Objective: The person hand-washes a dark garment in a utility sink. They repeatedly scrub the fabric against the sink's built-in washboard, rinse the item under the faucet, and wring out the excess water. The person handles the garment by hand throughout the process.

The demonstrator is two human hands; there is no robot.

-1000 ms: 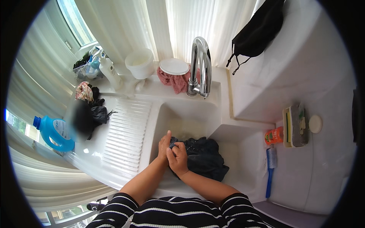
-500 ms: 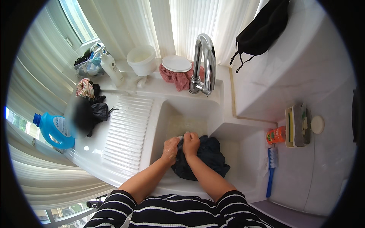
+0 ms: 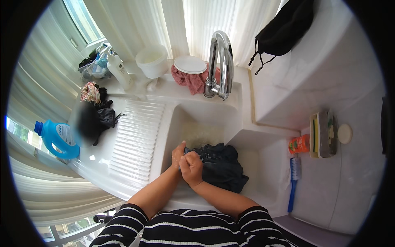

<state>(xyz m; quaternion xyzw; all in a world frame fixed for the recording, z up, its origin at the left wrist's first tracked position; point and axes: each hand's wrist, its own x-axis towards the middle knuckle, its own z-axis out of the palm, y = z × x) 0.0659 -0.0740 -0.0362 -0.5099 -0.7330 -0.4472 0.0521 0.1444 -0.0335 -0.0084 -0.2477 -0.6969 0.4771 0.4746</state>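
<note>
A wet, dark garment (image 3: 224, 166) lies bunched in the white sink (image 3: 169, 123), over cloudy water at the basin's far end. My left hand (image 3: 177, 155) is closed on the garment's left edge, its fingers partly hidden behind the cloth and my other hand. Crossing in front of it, my right hand (image 3: 191, 168) makes a fist around a fold of the same garment. Both hands are close together, almost touching. Above the basin's far side stands the chrome faucet (image 3: 222, 61), with no water seen running from it.
Left of the basin is a ribbed washboard (image 3: 138, 140), with dark clothes (image 3: 106, 117) and a blue detergent jug (image 3: 59, 138) beyond. A white tub (image 3: 152, 61) and a pink cloth (image 3: 189, 80) sit behind. At right lie a blue brush (image 3: 294, 177) and an orange bottle (image 3: 299, 144).
Both hands have shifted left, the right one also nearer to me and across the left. The garment's far part is spread more open to view.
</note>
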